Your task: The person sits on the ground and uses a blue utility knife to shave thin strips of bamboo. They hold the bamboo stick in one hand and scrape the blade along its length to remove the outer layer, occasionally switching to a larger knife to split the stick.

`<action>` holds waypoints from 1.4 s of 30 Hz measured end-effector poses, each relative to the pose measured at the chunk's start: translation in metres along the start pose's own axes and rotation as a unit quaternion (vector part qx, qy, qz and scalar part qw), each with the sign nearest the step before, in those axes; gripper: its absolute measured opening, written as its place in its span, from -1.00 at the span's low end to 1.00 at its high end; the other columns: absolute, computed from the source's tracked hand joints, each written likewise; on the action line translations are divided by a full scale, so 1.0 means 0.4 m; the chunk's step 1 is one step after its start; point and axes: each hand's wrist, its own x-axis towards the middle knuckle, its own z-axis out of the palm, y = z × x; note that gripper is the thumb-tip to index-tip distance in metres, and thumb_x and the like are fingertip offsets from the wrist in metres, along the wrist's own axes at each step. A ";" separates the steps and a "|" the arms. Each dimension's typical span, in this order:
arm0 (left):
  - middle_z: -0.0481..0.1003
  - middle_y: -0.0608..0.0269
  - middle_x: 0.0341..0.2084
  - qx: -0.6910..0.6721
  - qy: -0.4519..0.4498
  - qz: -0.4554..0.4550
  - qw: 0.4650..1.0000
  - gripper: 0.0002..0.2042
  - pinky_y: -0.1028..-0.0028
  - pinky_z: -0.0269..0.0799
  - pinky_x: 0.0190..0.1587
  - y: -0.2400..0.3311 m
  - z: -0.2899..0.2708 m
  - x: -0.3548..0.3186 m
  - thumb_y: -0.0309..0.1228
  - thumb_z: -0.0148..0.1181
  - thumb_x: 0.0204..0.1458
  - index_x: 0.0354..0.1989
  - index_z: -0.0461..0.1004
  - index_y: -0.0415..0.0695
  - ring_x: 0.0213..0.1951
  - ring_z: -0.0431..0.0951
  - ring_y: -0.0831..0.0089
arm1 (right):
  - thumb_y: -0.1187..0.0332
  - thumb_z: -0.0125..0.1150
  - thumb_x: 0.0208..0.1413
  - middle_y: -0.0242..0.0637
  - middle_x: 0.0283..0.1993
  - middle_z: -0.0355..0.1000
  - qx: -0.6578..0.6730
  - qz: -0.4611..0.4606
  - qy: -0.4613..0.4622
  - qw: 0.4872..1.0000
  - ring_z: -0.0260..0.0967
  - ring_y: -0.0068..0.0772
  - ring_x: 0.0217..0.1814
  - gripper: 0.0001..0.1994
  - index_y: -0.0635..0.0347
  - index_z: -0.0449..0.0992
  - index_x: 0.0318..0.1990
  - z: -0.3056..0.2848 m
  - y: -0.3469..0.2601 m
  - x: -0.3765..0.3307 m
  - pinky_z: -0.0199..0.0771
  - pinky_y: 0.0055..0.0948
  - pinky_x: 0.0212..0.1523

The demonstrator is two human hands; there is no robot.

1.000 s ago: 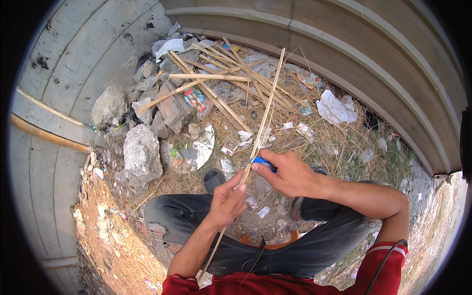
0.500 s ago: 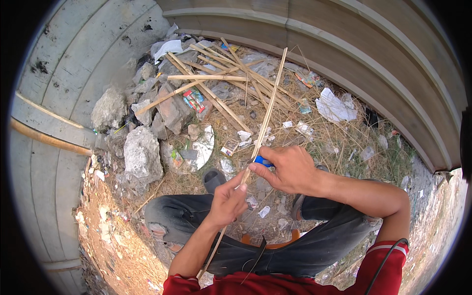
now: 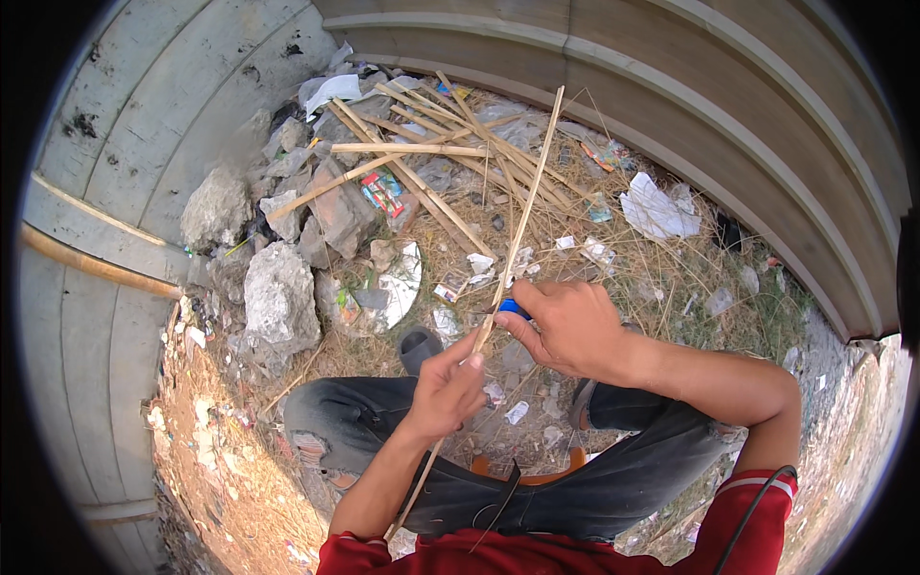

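Left hand (image 3: pixel 448 391) pinches the thin bamboo strip (image 3: pixel 522 206) mid-length, right hand (image 3: pixel 565 326) grips a blue-handled tool (image 3: pixel 512 309) against it; strip appears light, stiff, splintery.

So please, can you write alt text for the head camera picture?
A squatting person's left hand grips a long thin cane while the right hand presses a small blue tool against it, above littered ground with stones and more canes.
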 end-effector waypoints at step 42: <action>0.14 0.48 -0.78 0.002 -0.010 0.021 1.000 -0.50 0.61 0.05 -0.70 -0.032 -0.012 0.003 -0.29 -0.10 0.43 0.48 0.08 -0.13 -0.79 0.04 0.71 | -0.14 0.17 0.26 -0.11 -0.69 0.37 0.144 0.010 -0.055 0.988 0.41 -0.03 -0.63 -0.46 0.21 0.50 -0.49 0.028 -0.006 -0.011 0.40 -0.13 -0.54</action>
